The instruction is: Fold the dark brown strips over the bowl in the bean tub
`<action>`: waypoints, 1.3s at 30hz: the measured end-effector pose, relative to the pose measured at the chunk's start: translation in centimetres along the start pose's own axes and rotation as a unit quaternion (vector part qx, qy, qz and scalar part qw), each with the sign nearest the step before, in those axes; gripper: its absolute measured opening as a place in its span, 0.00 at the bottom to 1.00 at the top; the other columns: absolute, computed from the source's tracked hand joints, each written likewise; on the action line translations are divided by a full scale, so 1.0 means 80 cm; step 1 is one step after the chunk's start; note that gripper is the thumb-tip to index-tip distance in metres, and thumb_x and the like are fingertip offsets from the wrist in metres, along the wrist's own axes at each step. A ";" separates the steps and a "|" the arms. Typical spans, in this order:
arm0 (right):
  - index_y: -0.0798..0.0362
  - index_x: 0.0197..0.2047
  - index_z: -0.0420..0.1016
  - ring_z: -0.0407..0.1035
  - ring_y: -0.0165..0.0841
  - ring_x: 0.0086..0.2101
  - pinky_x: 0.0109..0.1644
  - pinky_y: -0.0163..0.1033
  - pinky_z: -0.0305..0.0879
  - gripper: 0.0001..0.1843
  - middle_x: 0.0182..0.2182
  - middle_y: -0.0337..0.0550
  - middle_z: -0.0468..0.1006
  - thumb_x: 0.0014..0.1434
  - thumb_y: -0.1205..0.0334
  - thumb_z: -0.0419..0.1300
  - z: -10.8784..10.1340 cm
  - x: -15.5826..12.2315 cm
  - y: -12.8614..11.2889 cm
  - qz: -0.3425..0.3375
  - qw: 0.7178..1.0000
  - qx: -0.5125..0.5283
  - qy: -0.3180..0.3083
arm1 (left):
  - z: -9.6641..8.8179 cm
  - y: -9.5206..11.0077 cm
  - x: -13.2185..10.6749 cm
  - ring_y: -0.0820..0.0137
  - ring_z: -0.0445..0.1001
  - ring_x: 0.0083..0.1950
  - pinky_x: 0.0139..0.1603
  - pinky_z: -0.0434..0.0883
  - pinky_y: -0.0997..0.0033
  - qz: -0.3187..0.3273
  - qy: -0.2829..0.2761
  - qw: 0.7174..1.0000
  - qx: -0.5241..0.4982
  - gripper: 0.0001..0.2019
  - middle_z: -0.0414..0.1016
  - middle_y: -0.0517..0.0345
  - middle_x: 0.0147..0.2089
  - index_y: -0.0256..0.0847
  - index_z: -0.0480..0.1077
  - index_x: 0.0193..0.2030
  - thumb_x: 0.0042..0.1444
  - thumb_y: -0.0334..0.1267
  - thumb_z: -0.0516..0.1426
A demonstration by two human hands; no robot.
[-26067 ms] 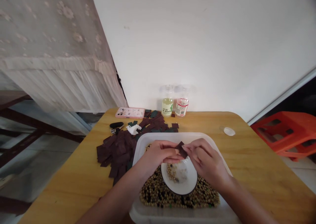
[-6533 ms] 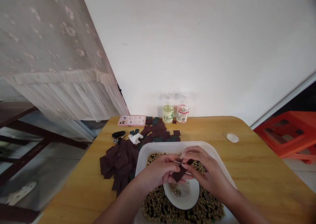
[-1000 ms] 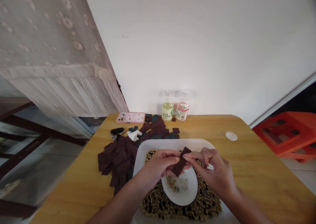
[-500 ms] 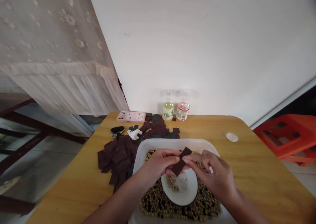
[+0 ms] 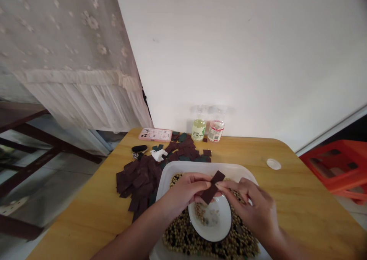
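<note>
Over a white bowl [image 5: 224, 229], both hands meet at a small dark brown rectangular strip [image 5: 218, 177]. My left hand [image 5: 190, 191] grips the strip near its middle between thumb and fingers. From the other side, the thumb and index finger of my right hand [image 5: 255, 202] pinch at the strip's middle; anything tiny between those fingertips is too small to make out. Inside the bowl are small tan beads and some clear or whitish bits. Around and under it, a white plastic tray [image 5: 239, 169] is filled with gold-tan and black beads [image 5: 183, 239].
Left of the tray lies a heap of dark brown pieces [image 5: 140, 179], with dark green ones behind. Crumpled white tissue [image 5: 158, 155], keys [image 5: 139, 149] and a pink-cased phone [image 5: 155, 134] are nearby. Two bottles [image 5: 198, 128] stand against the wall; a white lid [image 5: 273, 164] lies right.
The whole view has shifted slightly, so the table contents appear a little further right. Both hands keep nearly the same pose on the strip.
</note>
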State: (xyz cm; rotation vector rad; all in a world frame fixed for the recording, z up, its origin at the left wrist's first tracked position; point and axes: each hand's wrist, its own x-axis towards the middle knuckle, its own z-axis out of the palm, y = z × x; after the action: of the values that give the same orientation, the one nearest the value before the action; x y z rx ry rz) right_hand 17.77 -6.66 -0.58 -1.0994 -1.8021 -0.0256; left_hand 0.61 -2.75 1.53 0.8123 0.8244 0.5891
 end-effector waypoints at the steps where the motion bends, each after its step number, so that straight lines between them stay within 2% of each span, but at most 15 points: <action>1: 0.53 0.26 0.66 0.59 0.23 0.16 0.23 0.30 0.62 0.08 0.14 0.29 0.61 0.52 0.70 0.61 0.000 0.000 0.000 -0.011 1.000 0.002 -0.010 | 0.001 0.001 0.000 0.73 0.73 0.27 0.30 0.67 0.76 -0.001 0.007 1.000 0.000 0.18 0.77 0.51 0.30 0.33 0.75 0.40 0.41 0.39 0.63; 3: 0.53 0.24 0.64 0.60 0.23 0.16 0.24 0.30 0.62 0.10 0.14 0.30 0.61 0.52 0.70 0.61 0.001 0.001 0.000 -0.019 1.000 0.004 -0.016 | 0.002 0.002 -0.001 0.75 0.71 0.25 0.28 0.66 0.77 -0.002 0.006 1.000 0.004 0.18 0.77 0.52 0.29 0.32 0.75 0.39 0.41 0.39 0.63; 6: 0.52 0.21 0.60 0.63 0.24 0.18 0.21 0.29 0.59 0.14 0.14 0.30 0.57 0.52 0.69 0.61 0.001 0.000 0.000 0.008 1.000 0.002 0.007 | 0.003 0.004 -0.002 0.74 0.72 0.27 0.29 0.66 0.78 -0.002 -0.023 1.000 0.012 0.17 0.77 0.50 0.29 0.32 0.75 0.39 0.42 0.40 0.62; 10: 0.52 0.24 0.64 0.60 0.24 0.16 0.21 0.30 0.59 0.10 0.14 0.30 0.60 0.53 0.68 0.60 0.000 -0.001 -0.001 -0.016 1.000 -0.001 -0.024 | 0.002 0.003 -0.001 0.75 0.71 0.24 0.27 0.65 0.78 0.004 0.002 1.000 0.010 0.18 0.76 0.51 0.28 0.32 0.75 0.40 0.41 0.39 0.62; 15: 0.52 0.22 0.62 0.62 0.24 0.17 0.20 0.29 0.58 0.12 0.14 0.30 0.57 0.54 0.68 0.60 0.000 0.002 -0.003 0.013 1.000 -0.015 0.008 | 0.000 0.000 0.000 0.70 0.75 0.31 0.30 0.67 0.76 -0.007 -0.011 1.000 0.006 0.16 0.77 0.51 0.28 0.33 0.75 0.38 0.42 0.39 0.62; 19: 0.52 0.27 0.68 0.60 0.24 0.16 0.21 0.30 0.59 0.06 0.13 0.30 0.60 0.54 0.68 0.59 0.000 0.005 -0.007 -0.026 0.999 0.002 -0.035 | -0.002 -0.002 0.002 0.76 0.71 0.23 0.27 0.66 0.77 -0.002 0.025 1.000 -0.004 0.18 0.76 0.54 0.27 0.33 0.75 0.38 0.39 0.39 0.64; 24: 0.51 0.20 0.60 0.66 0.26 0.20 0.21 0.30 0.60 0.15 0.14 0.32 0.61 0.53 0.70 0.60 -0.001 0.005 -0.007 0.015 1.000 0.019 0.001 | -0.002 -0.002 0.002 0.73 0.73 0.27 0.29 0.67 0.77 -0.008 0.012 1.000 0.005 0.17 0.76 0.53 0.27 0.34 0.75 0.39 0.41 0.40 0.63; 28: 0.52 0.23 0.64 0.61 0.24 0.16 0.21 0.30 0.60 0.11 0.14 0.30 0.62 0.53 0.70 0.59 -0.002 0.005 -0.007 -0.031 0.999 0.009 -0.038 | -0.002 -0.001 0.002 0.74 0.71 0.24 0.27 0.66 0.76 -0.005 0.037 0.999 0.001 0.18 0.77 0.53 0.28 0.33 0.75 0.39 0.39 0.39 0.64; 32: 0.51 0.19 0.56 0.68 0.26 0.22 0.22 0.29 0.61 0.17 0.14 0.31 0.60 0.53 0.71 0.60 -0.002 0.005 -0.005 0.014 1.000 0.022 -0.001 | -0.001 0.000 0.002 0.69 0.75 0.31 0.32 0.68 0.74 -0.010 0.013 1.000 0.006 0.17 0.77 0.51 0.30 0.35 0.75 0.39 0.41 0.39 0.63; 37: 0.51 0.24 0.63 0.60 0.24 0.16 0.21 0.31 0.60 0.11 0.14 0.31 0.63 0.53 0.71 0.60 -0.001 0.006 -0.004 -0.032 0.999 0.015 -0.032 | -0.001 0.000 0.002 0.75 0.71 0.24 0.27 0.67 0.77 -0.004 0.036 0.999 0.001 0.18 0.76 0.54 0.27 0.34 0.75 0.39 0.39 0.39 0.64; 39: 0.51 0.22 0.60 0.65 0.25 0.19 0.21 0.30 0.60 0.14 0.14 0.31 0.62 0.53 0.71 0.60 -0.001 0.006 -0.003 -0.001 1.000 0.017 -0.014 | -0.001 0.000 0.001 0.73 0.73 0.27 0.29 0.68 0.76 -0.007 0.022 1.000 0.002 0.17 0.77 0.53 0.28 0.34 0.75 0.38 0.40 0.39 0.63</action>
State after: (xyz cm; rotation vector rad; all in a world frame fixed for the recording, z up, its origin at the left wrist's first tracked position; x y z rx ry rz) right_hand 17.64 -6.54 -0.10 -1.0785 -1.8216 0.0199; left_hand 0.62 -2.63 1.47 0.7992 0.8698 0.5952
